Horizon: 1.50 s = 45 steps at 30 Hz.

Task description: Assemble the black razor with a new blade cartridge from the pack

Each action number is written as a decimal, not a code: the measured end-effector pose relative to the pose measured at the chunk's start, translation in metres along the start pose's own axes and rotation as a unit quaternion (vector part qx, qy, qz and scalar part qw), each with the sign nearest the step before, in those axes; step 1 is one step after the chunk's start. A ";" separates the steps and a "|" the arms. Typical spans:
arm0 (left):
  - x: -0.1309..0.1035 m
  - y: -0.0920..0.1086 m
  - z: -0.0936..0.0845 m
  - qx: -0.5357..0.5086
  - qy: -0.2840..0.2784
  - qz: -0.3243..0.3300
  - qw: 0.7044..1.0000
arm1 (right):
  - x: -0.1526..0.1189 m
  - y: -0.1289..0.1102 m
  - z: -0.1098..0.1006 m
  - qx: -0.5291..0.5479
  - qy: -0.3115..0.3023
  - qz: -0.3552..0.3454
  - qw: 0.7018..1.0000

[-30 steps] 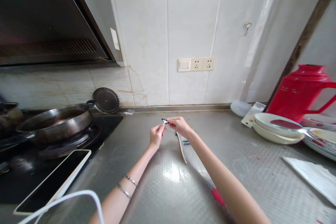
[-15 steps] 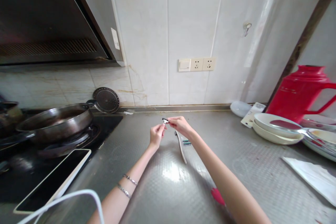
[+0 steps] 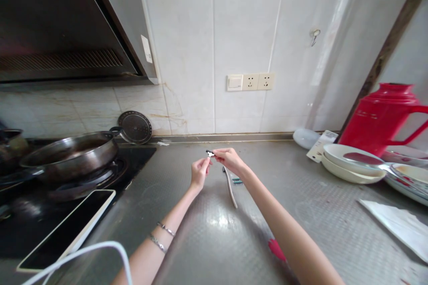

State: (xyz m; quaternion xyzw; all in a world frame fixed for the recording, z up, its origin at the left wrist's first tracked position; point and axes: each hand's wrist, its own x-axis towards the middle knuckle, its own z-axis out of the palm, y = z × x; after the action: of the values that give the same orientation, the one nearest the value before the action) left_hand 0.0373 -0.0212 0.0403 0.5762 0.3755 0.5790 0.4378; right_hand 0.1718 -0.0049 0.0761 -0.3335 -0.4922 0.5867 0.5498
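Observation:
My left hand [image 3: 199, 172] and my right hand [image 3: 228, 159] meet over the middle of the metal counter [image 3: 200, 249]. Between their fingertips is a small black-and-white piece [image 3: 210, 153], too small to name. The right fingers pinch its dark end, while the left thumb and fingers press together at its white part. Just below my right hand, a thin pale strip or cord [image 3: 230, 189] with a dark end lies on the counter. Small green sticks [image 3: 237, 181] lie beside it, partly behind my right forearm. Under that forearm a pink object [image 3: 277, 249] shows only in part.
A steel pan [image 3: 73, 153] stands on the black stove at left, with a tablet or phone [image 3: 68, 231] and a white cable [image 3: 113, 244] nearer. At right are stacked bowls [image 3: 351, 173], a red thermos jug [image 3: 381, 120] and a white paper [image 3: 397, 225]. Sockets [image 3: 250, 82] sit on the wall.
Almost nothing differs. Both hands stay in the same place with the small piece between the fingertips, apart from a very slight shift of the piece.

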 end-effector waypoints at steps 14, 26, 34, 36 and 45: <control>-0.001 -0.002 0.000 0.026 -0.025 0.009 0.999 | 0.000 0.000 -0.002 -0.034 0.004 -0.007 0.999; -0.001 -0.001 -0.002 0.052 -0.015 0.058 0.997 | -0.002 -0.005 -0.005 -0.074 -0.016 -0.020 0.997; -0.005 -0.001 -0.003 0.093 -0.026 0.089 0.991 | -0.008 -0.011 -0.002 -0.101 -0.020 -0.033 0.994; -0.006 0.000 -0.003 0.096 -0.021 0.100 0.990 | -0.009 -0.013 0.000 -0.101 -0.024 -0.031 0.994; 0.002 -0.001 -0.013 0.056 0.027 0.124 0.990 | -0.012 -0.031 -0.015 -0.147 -0.003 -0.038 0.988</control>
State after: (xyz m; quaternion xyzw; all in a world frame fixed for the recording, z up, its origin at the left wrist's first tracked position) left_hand 0.0249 -0.0185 0.0397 0.6261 0.3450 0.6223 0.3190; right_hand 0.1977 -0.0162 0.0990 -0.3900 -0.5871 0.4876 0.5152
